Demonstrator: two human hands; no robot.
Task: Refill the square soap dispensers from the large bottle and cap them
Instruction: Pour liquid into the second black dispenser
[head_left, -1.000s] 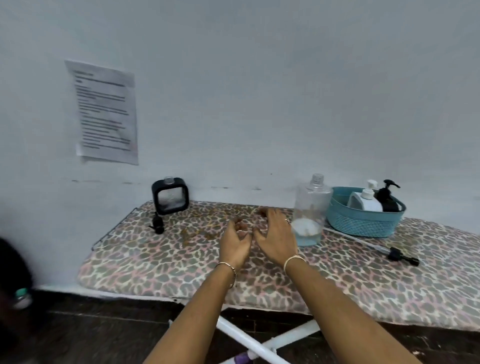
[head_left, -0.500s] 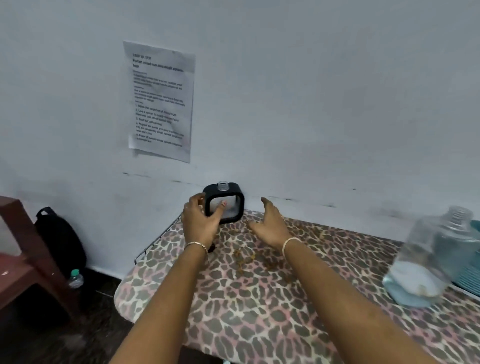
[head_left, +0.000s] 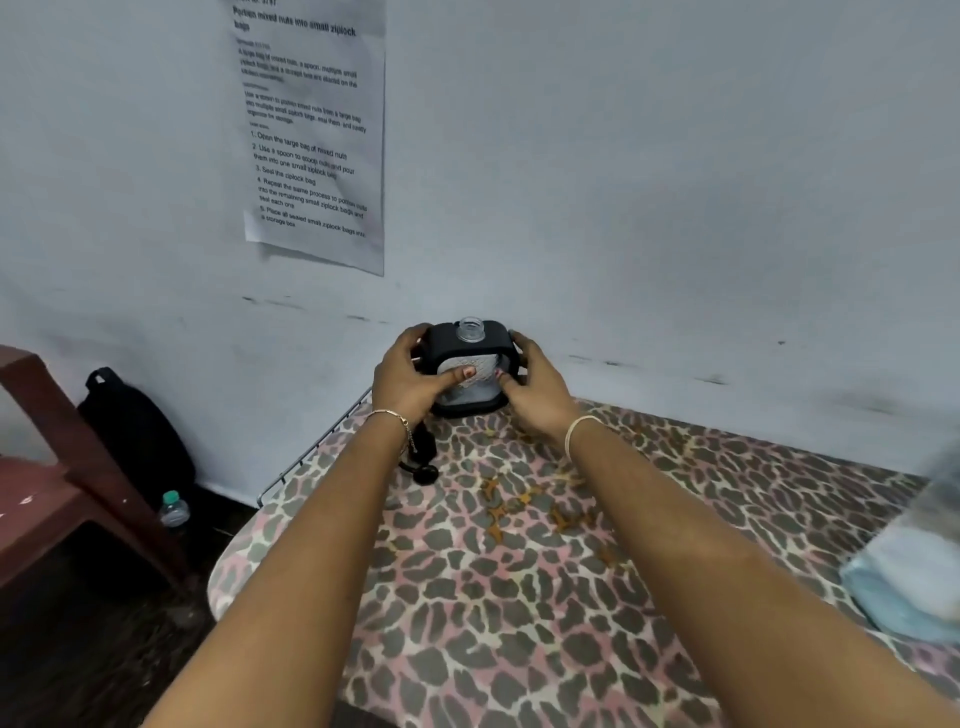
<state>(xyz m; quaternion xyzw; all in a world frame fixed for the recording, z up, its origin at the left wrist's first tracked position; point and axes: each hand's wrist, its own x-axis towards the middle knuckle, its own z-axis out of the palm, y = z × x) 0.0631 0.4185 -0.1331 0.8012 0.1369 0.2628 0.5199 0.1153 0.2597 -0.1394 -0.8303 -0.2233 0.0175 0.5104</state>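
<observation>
While L hand (head_left: 410, 382) and R hand (head_left: 535, 395) grip its sides, square soap dispenser (head_left: 470, 351), neck uncapped, at far end of leopard-print board (head_left: 519, 597), pump cap (head_left: 425, 470) near L wrist.

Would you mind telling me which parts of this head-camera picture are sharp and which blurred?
Head view: the square dispenser is sharp, as are the left hand and right hand gripping it; the large bottle at the frame's right edge is smeared; the wall notice is soft but partly legible; lighting is flat, without glare.

Black dispenser (head_left: 474, 387); leopard-print cover (head_left: 493, 597) (pink and grey).
</observation>
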